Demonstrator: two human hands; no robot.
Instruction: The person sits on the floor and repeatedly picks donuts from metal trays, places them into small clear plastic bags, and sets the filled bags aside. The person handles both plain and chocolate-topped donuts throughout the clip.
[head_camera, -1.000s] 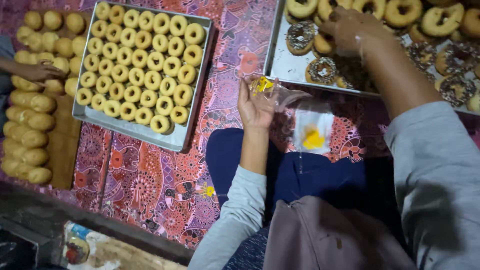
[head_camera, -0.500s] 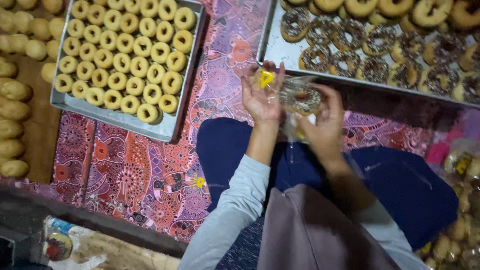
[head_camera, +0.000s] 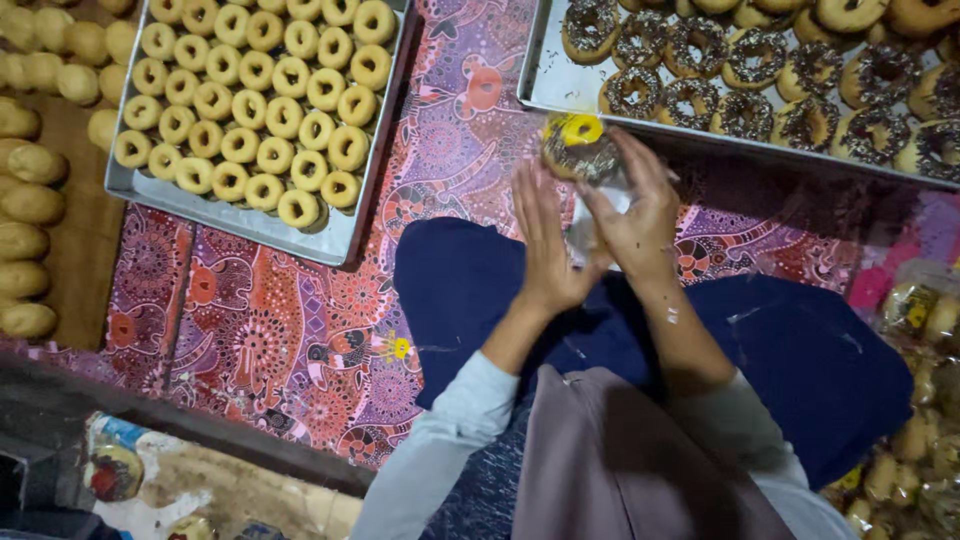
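Both hands up in front of the seated person, over the patterned cloth (head_camera: 300, 330), close together w/ a sprinkle-topped doughnut (head_camera: 578, 150) in a clear plastic bag (head_camera: 600, 205) between them. Left hand (head_camera: 548, 245) is flat-ish, fingers straight & pointing away, palm against the bag's side; it presses on the wrap rather than curling round it. Right hand (head_camera: 632, 215) is curled round the other side, fingers bent over the top of the bag, touching the doughnut thru the plastic. So the doughnut is held up between the 2 hands, just below the near edge of the right-hand metal tray (head_camera: 545, 85). A yellow bit sits at the top of the doughnut; can't tell if it's a tag or a tie. That tray holds rows of dark sprinkled doughnuts (head_camera: 745, 60), some paler ones at the far edge. Well apart to the left, a 2nd metal tray (head_camera: 250, 222) w/ rows of small plain pale rings (head_camera: 255, 95), tightly packed. Left of that, long plain buns (head_camera: 25, 210) lined up on a wooden board (head_camera: 85, 250). Person's lap in dark blue fabric (head_camera: 800, 350), grey sleeves. At lower right, bagged doughnuts (head_camera: 915, 320) piled up, blurred.
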